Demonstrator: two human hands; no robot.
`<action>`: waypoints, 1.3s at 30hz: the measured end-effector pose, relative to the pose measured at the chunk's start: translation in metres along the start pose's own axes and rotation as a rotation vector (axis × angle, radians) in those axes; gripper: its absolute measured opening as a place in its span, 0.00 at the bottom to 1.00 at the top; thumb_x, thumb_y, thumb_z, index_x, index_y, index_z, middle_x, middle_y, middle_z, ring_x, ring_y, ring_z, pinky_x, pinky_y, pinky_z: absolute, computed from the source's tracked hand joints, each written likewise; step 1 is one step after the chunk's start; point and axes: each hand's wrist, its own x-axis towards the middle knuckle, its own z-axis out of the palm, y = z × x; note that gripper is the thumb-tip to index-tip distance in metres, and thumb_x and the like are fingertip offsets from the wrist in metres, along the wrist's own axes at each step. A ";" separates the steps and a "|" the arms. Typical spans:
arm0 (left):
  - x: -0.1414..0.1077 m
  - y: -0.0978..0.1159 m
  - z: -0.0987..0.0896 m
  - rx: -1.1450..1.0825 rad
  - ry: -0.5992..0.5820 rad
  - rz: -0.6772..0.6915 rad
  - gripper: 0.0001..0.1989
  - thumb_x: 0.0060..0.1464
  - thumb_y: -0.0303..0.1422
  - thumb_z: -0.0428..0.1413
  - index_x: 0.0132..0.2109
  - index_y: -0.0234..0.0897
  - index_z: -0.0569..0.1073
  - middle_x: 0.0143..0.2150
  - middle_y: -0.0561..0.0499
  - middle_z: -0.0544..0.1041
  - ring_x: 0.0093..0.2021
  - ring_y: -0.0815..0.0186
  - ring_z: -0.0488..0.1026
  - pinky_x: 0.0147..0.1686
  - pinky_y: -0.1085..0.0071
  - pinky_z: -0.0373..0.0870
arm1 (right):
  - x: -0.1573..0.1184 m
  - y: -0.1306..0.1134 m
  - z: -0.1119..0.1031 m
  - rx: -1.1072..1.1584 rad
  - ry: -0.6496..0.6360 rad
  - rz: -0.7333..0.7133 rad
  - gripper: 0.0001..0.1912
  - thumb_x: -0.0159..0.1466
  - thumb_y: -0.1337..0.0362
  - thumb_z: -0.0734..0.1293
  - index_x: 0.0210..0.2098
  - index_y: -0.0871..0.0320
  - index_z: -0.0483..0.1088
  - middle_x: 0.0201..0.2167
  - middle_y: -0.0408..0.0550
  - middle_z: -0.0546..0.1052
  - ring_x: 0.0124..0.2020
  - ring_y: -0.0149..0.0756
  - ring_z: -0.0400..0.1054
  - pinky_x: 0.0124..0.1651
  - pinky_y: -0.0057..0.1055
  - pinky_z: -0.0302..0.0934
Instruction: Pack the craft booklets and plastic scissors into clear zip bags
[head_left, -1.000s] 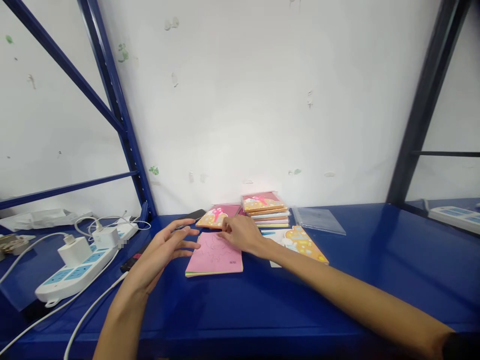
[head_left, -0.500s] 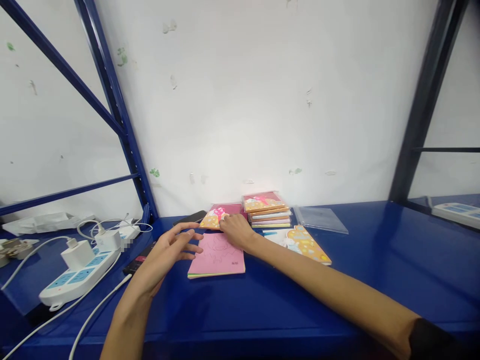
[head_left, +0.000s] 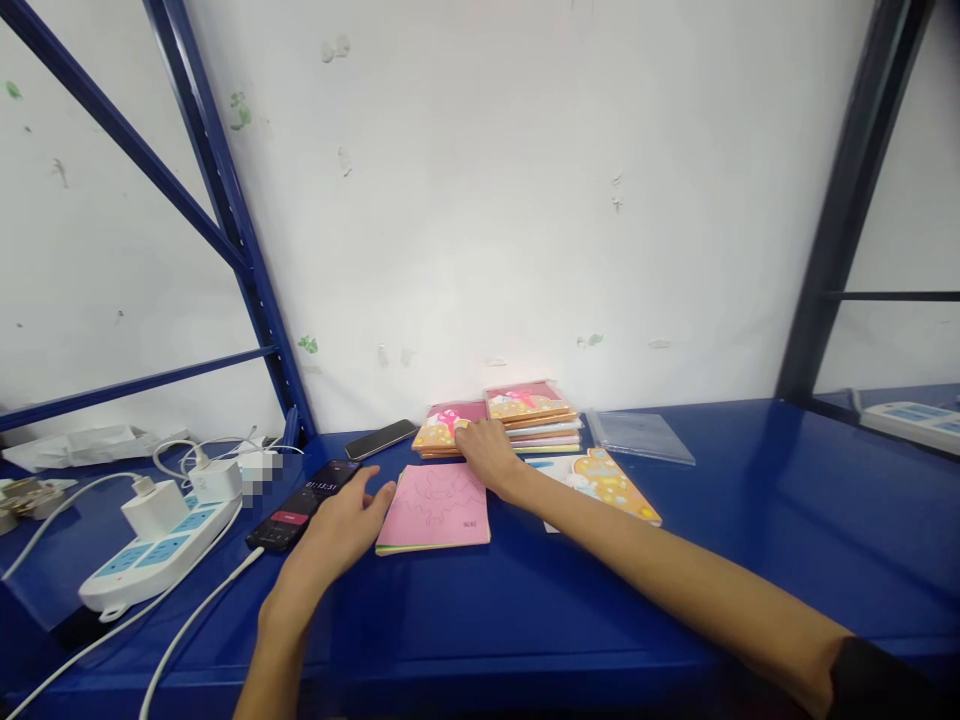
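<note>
My left hand (head_left: 346, 520) hovers at the left edge of a pink sheet stack (head_left: 435, 508) with a line drawing, its fingers apart and nothing held. Behind the sheets, my right hand (head_left: 487, 455) reaches to the right front of a small pile of patterned packets (head_left: 441, 430); its fingers are bent round the near corner and partly hidden. A taller stack of packets (head_left: 529, 402) stands just right of that pile. Under and beyond my right forearm lies a yellow-orange patterned card (head_left: 615, 485), with a white one partly beneath it.
A phone showing a timer (head_left: 304, 505) and a second dark phone (head_left: 381, 439) lie left. A white power strip (head_left: 161, 555) with chargers and cables sits at far left. A clear plastic sleeve (head_left: 645, 437) lies back right on the blue table (head_left: 480, 620).
My left hand has moved left and down, uncovering the timer phone. My right hand has shifted slightly right with its pile, which now lies squarer and exposes the second phone.
</note>
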 end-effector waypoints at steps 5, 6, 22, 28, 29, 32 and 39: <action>-0.012 0.007 0.019 -0.043 -0.196 0.063 0.39 0.51 0.57 0.55 0.63 0.36 0.70 0.68 0.32 0.67 0.71 0.40 0.59 0.68 0.51 0.49 | -0.044 -0.002 -0.004 -0.026 0.077 0.086 0.25 0.76 0.60 0.53 0.43 0.65 0.79 0.39 0.67 0.82 0.42 0.54 0.77 0.41 0.41 0.67; -0.013 0.009 0.022 -0.060 -0.219 0.080 0.40 0.51 0.58 0.55 0.63 0.36 0.70 0.69 0.33 0.67 0.71 0.41 0.57 0.68 0.50 0.47 | -0.054 -0.004 -0.004 -0.009 0.061 0.099 0.30 0.76 0.54 0.52 0.40 0.65 0.80 0.36 0.67 0.82 0.39 0.55 0.78 0.39 0.42 0.67; -0.002 0.016 0.009 -0.785 -0.174 -0.270 0.26 0.63 0.46 0.53 0.63 0.41 0.64 0.45 0.42 0.78 0.36 0.57 0.78 0.32 0.64 0.73 | -0.082 -0.015 0.003 0.083 -0.046 0.159 0.26 0.74 0.55 0.56 0.40 0.65 0.81 0.37 0.64 0.83 0.39 0.54 0.79 0.38 0.40 0.67; 0.000 0.016 0.012 -0.811 -0.118 -0.279 0.22 0.61 0.40 0.57 0.60 0.40 0.68 0.41 0.45 0.77 0.36 0.59 0.77 0.30 0.69 0.71 | -0.083 -0.014 0.005 0.087 -0.048 0.156 0.26 0.74 0.54 0.57 0.39 0.65 0.81 0.37 0.64 0.83 0.39 0.53 0.79 0.39 0.39 0.66; 0.000 0.017 0.012 -0.823 -0.119 -0.287 0.22 0.62 0.39 0.56 0.60 0.40 0.68 0.41 0.45 0.77 0.36 0.59 0.77 0.30 0.68 0.72 | -0.083 -0.014 0.005 0.089 -0.048 0.156 0.26 0.74 0.54 0.57 0.39 0.65 0.81 0.37 0.64 0.83 0.40 0.53 0.79 0.39 0.39 0.66; -0.001 0.021 0.011 -0.856 -0.127 -0.308 0.22 0.62 0.36 0.55 0.61 0.37 0.67 0.40 0.43 0.78 0.35 0.58 0.78 0.30 0.67 0.73 | -0.083 -0.013 0.004 0.094 -0.056 0.156 0.26 0.73 0.54 0.57 0.39 0.65 0.81 0.37 0.64 0.83 0.40 0.53 0.79 0.39 0.39 0.66; -0.002 0.027 0.011 -0.917 -0.102 -0.254 0.22 0.60 0.31 0.55 0.61 0.38 0.69 0.40 0.44 0.79 0.34 0.59 0.79 0.28 0.68 0.73 | -0.083 -0.012 0.000 0.106 -0.069 0.156 0.26 0.73 0.54 0.58 0.40 0.65 0.81 0.37 0.64 0.83 0.40 0.55 0.79 0.39 0.40 0.67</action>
